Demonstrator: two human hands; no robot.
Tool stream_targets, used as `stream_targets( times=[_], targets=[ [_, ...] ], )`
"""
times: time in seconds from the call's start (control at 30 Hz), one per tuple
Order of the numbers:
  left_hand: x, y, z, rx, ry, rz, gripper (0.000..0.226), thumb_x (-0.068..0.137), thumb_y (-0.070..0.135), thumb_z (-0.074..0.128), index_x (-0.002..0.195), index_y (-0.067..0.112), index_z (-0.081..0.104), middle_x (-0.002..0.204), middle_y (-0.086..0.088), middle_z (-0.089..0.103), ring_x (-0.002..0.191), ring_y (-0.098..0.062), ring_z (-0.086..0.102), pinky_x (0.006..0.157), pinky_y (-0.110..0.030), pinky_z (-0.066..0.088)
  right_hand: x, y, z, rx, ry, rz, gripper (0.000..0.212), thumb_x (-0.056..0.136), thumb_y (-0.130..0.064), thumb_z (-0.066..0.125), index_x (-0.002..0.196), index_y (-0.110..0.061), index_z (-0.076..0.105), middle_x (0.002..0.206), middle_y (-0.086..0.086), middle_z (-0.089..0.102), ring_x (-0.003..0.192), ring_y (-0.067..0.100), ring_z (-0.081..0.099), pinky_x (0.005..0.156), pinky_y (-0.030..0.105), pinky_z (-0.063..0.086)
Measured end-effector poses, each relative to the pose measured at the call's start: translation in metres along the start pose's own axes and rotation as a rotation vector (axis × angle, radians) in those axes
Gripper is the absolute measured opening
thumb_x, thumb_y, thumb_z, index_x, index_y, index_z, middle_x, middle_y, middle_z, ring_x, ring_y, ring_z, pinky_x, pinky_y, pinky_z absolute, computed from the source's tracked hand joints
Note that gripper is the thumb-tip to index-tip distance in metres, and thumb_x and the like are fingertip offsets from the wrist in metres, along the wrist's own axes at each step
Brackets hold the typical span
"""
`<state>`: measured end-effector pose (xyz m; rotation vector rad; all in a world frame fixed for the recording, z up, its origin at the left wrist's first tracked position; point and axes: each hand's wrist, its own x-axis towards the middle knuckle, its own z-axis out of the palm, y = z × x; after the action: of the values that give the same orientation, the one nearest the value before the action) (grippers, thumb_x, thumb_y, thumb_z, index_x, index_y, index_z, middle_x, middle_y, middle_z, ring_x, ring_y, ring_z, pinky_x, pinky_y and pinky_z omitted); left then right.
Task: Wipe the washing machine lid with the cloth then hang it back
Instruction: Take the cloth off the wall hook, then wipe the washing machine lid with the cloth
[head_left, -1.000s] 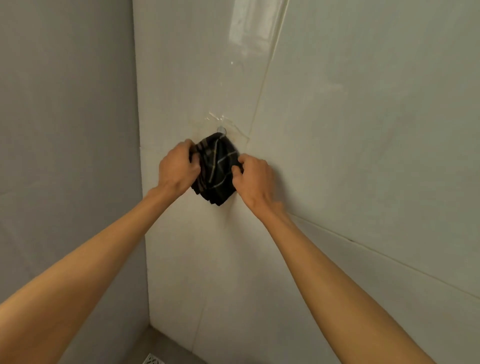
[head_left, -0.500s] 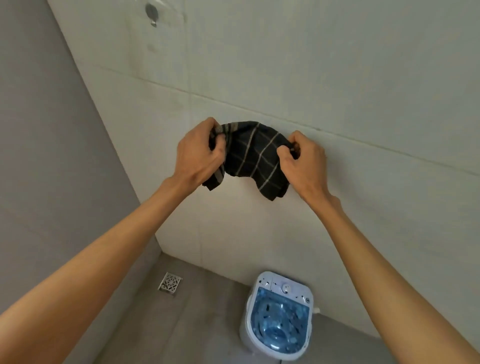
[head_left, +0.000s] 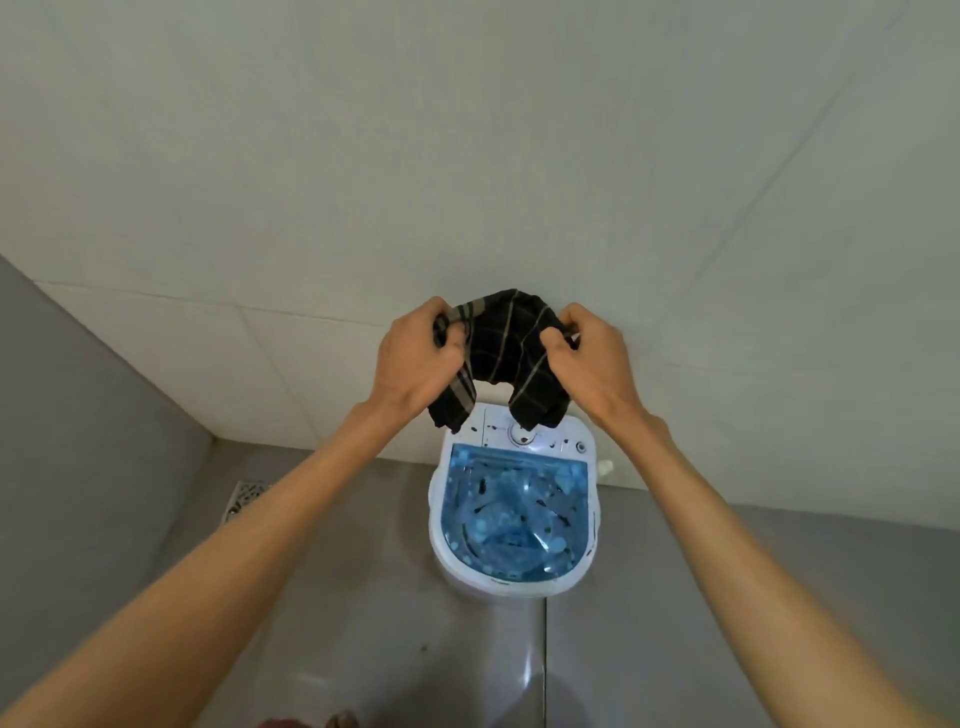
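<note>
A dark checked cloth (head_left: 506, 353) hangs bunched between my two hands, held in the air in front of the white tiled wall. My left hand (head_left: 418, 361) grips its left end and my right hand (head_left: 589, 358) grips its right end. Below them on the floor stands a small white washing machine (head_left: 514, 584) with a translucent blue lid (head_left: 517, 517). The cloth's lower ends hang in front of the machine's white control panel (head_left: 550, 441). The wall hook is out of view.
The white tiled wall (head_left: 467, 182) rises straight behind the machine. A grey wall (head_left: 78, 441) closes the left side. A metal floor drain (head_left: 244, 499) sits at the left on the grey floor (head_left: 727, 597). A foot shows at the bottom edge.
The cloth came off the wall hook, and both hands carried it down and right. My view dropped from the hook to the washing machine, which now sits in the centre.
</note>
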<state>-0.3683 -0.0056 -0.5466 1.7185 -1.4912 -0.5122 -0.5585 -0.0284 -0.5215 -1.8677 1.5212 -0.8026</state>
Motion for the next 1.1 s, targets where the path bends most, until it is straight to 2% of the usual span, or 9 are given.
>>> stream_targets(
  times=[0.17, 0.27, 0.53, 0.7, 0.77, 0.83, 0.9, 1.03, 1.1],
  targets=[
    [-0.019, -0.060, 0.079, -0.037, 0.030, 0.060, 0.017, 0.089, 0.024, 0.051, 0.090, 0.012, 0.063, 0.078, -0.005, 0.067, 0.074, -0.025, 0.061, 0.072, -0.045, 0.052, -0.019, 0.089, 0.045, 0.066, 0.094, 0.014, 0.013, 0.090, -0.017, 0.053, 0.079, -0.011, 0.054, 0.067, -0.001, 0.053, 0.057, 0.007, 0.045, 0.049, 0.010, 0.033],
    [-0.031, -0.082, 0.114, -0.097, 0.063, 0.086, 0.018, 0.087, 0.025, 0.053, 0.089, 0.012, 0.065, 0.076, -0.007, 0.067, 0.074, -0.026, 0.063, 0.072, -0.045, 0.054, -0.028, 0.126, 0.066, 0.181, 0.144, 0.046, 0.016, 0.089, -0.019, 0.054, 0.074, -0.014, 0.054, 0.065, -0.003, 0.051, 0.059, 0.008, 0.044, 0.058, 0.022, 0.036],
    [-0.087, -0.082, 0.156, -0.275, 0.069, 0.141, 0.018, 0.085, 0.023, 0.062, 0.079, 0.008, 0.070, 0.065, 0.000, 0.059, 0.062, -0.012, 0.053, 0.062, -0.028, 0.044, -0.085, 0.154, 0.074, 0.660, 0.088, 0.173, 0.012, 0.088, -0.020, 0.053, 0.076, -0.020, 0.055, 0.070, -0.002, 0.056, 0.073, 0.015, 0.053, 0.071, 0.034, 0.044],
    [-0.141, -0.064, 0.156, -0.330, -0.034, 0.098, 0.022, 0.085, 0.021, 0.065, 0.083, 0.001, 0.072, 0.080, -0.021, 0.071, 0.068, -0.017, 0.060, 0.073, -0.039, 0.053, -0.133, 0.148, 0.073, 0.752, 0.070, 0.257, 0.012, 0.097, -0.025, 0.052, 0.096, -0.016, 0.059, 0.089, 0.005, 0.064, 0.085, 0.020, 0.061, 0.088, 0.045, 0.052],
    [-0.160, -0.052, 0.149, -0.344, -0.117, 0.095, 0.021, 0.087, 0.018, 0.062, 0.086, 0.000, 0.072, 0.082, -0.021, 0.071, 0.072, -0.017, 0.061, 0.077, -0.038, 0.054, -0.146, 0.141, 0.071, 0.833, 0.017, 0.276, 0.023, 0.099, -0.033, 0.051, 0.106, -0.015, 0.062, 0.096, 0.007, 0.068, 0.089, 0.023, 0.065, 0.091, 0.046, 0.052],
    [-0.173, -0.044, 0.142, -0.415, -0.263, 0.043, 0.022, 0.086, 0.017, 0.056, 0.087, 0.003, 0.072, 0.088, -0.015, 0.072, 0.081, -0.019, 0.065, 0.086, -0.039, 0.056, -0.151, 0.144, 0.067, 0.965, -0.058, 0.284, 0.046, 0.099, -0.045, 0.046, 0.118, -0.007, 0.065, 0.108, 0.013, 0.071, 0.098, 0.027, 0.068, 0.093, 0.043, 0.053],
    [-0.184, -0.040, 0.131, -0.648, -0.487, -0.059, 0.031, 0.082, 0.023, 0.045, 0.095, 0.005, 0.067, 0.094, -0.013, 0.068, 0.086, -0.021, 0.062, 0.081, -0.039, 0.056, -0.161, 0.148, 0.061, 1.030, -0.119, 0.248, 0.057, 0.098, -0.049, 0.044, 0.122, -0.002, 0.064, 0.112, 0.018, 0.068, 0.101, 0.029, 0.066, 0.094, 0.042, 0.051],
    [-0.182, -0.049, 0.111, -1.039, -0.718, -0.262, 0.055, 0.085, 0.023, 0.026, 0.124, -0.005, 0.053, 0.100, -0.017, 0.070, 0.085, -0.028, 0.069, 0.077, -0.036, 0.056, -0.173, 0.158, 0.058, 0.865, -0.267, 0.104, 0.022, 0.094, -0.007, 0.051, 0.108, 0.001, 0.065, 0.094, 0.014, 0.068, 0.086, 0.026, 0.066, 0.078, 0.036, 0.057],
    [-0.183, -0.055, 0.109, -0.987, -0.754, -0.281, 0.054, 0.086, 0.017, 0.024, 0.128, -0.006, 0.050, 0.106, -0.019, 0.070, 0.093, -0.030, 0.070, 0.081, -0.038, 0.057, -0.170, 0.164, 0.067, 0.741, -0.172, 0.123, 0.034, 0.082, 0.009, 0.052, 0.114, 0.005, 0.063, 0.095, 0.017, 0.068, 0.089, 0.029, 0.066, 0.079, 0.040, 0.059]
  ],
)
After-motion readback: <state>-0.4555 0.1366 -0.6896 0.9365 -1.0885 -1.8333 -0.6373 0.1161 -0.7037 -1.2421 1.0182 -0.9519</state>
